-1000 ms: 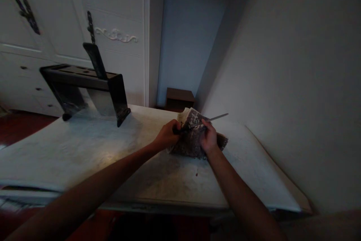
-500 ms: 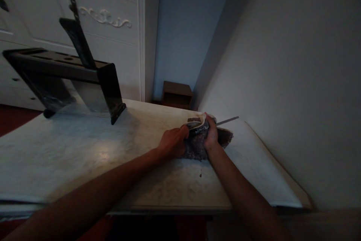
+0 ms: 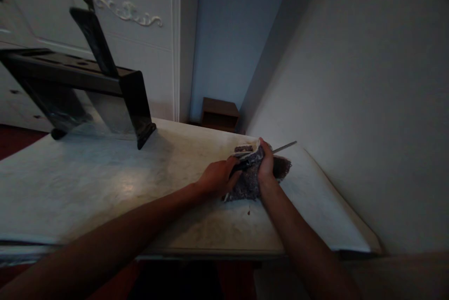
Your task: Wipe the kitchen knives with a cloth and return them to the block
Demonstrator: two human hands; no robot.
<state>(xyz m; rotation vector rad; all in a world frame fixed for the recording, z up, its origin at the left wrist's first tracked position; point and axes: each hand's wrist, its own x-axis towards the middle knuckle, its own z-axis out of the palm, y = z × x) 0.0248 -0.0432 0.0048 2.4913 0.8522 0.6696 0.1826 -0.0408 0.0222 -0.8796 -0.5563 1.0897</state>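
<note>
head view: our left hand (image 3: 215,178) grips a slim, black-handled metal blade (image 3: 285,146); our right hand (image 3: 266,164) clasps shaggy grey-brown cloth (image 3: 247,184) partway round it, over the white marbled table (image 3: 168,159), its tip uncovered.

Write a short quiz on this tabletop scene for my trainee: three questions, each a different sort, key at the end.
1. Multiple choice: what does the left hand hold?
A) a cup
B) a dark grip
C) a sponge

2. True or false: a black handle slants up out of the black block on the table.

3. Fill in: the thin metal tip sticks out from the patterned cloth, past the ____ hand.

Key: 1 B; 2 true; 3 right.
</note>
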